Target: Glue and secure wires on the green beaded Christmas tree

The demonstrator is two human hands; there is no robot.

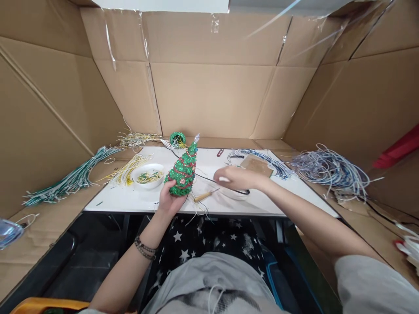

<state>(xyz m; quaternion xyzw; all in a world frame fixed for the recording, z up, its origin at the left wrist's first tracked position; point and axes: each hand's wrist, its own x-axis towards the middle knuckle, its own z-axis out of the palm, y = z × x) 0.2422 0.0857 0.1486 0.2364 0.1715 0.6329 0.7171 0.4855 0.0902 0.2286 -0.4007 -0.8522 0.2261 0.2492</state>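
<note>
Probably a craft workspace, cardboard walls, wire bundles

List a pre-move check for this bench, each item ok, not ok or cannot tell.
1. Green beaded cone-shaped tree secure: ok, gripped near its base by the left hand.
2. Clear pointed topper on the tree: ok, at its peak.
3. Thin loose wires below the tree out of the way: not ok, some overhang the front edge of the white table.
4. Yellow-handled tool with thin metal tip set down: ok, on the table between both hands.
5. Part held in the right hand: cannot tell, fingers obscure it.
6. White round bowl upright: ok, yellow and green pieces inside.
</note>
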